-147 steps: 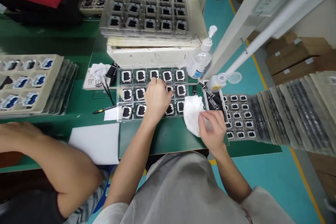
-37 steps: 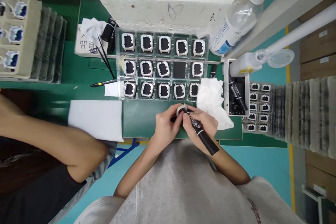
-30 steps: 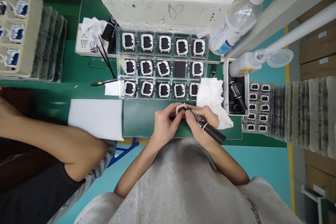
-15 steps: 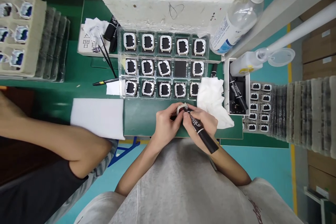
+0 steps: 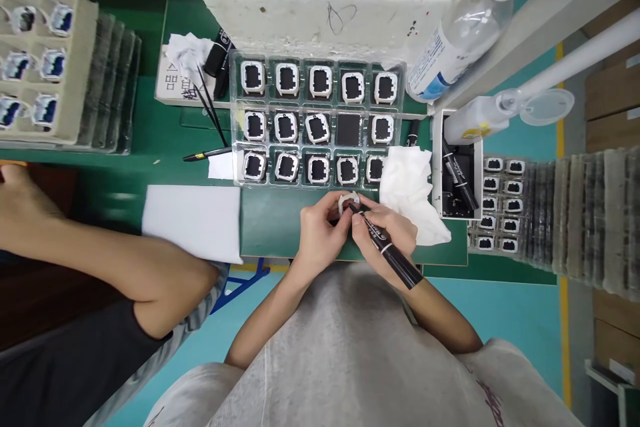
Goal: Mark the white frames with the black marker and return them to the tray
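My left hand (image 5: 319, 233) pinches a small white square frame part (image 5: 348, 201) just above the green mat (image 5: 273, 223). My right hand (image 5: 387, 235) grips a black marker pen (image 5: 387, 252) with its tip against that part. Behind my hands lies a clear tray (image 5: 320, 121) holding several of the same white-framed black parts, with one pocket in its middle row bare. A crumpled white wipe (image 5: 411, 190) lies beside my right hand.
A co-worker's forearm (image 5: 110, 267) reaches across at the left. A white sheet (image 5: 193, 220), a pump bottle (image 5: 463, 23), a small bin of markers (image 5: 457, 173), stacked trays (image 5: 565, 213) at the right and a beige tray (image 5: 45, 67) at the left surround the mat.
Since about five seconds ago my left hand lifted one part out of the tray and my right hand swapped the wipe for a marker. In the last second the marker shifts slightly on the part.
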Demonstrator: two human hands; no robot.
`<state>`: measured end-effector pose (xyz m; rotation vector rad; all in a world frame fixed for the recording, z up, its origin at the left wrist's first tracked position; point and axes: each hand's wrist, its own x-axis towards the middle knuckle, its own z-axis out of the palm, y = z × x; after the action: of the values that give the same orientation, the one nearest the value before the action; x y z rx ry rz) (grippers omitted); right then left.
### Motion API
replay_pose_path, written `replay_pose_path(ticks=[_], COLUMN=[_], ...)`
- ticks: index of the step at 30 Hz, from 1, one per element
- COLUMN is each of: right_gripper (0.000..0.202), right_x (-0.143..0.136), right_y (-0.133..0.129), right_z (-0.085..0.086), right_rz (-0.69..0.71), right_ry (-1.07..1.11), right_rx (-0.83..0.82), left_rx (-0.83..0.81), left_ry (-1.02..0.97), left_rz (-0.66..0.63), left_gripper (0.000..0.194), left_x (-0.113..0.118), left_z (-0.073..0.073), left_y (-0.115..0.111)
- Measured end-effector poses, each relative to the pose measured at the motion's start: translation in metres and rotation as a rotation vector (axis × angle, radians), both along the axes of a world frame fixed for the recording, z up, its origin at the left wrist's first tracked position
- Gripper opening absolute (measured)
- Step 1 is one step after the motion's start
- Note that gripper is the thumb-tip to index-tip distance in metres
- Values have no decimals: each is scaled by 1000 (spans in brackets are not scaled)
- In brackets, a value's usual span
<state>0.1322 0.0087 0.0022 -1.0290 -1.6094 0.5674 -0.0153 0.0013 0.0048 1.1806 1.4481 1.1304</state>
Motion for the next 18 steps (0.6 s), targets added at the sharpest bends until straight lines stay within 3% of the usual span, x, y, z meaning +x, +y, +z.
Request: replay_pose_path(ticks=[18], right_gripper=[13], right_x=[1], right_y=[-1], right_z=[-6], right_rz=[-32], right_ry=[-56], right_rx=[-5], left_rx=[42], left_ry=[73], left_rz=[-9], left_gripper=[17], left_x=[1], left_z=[-4], left_y=[-5])
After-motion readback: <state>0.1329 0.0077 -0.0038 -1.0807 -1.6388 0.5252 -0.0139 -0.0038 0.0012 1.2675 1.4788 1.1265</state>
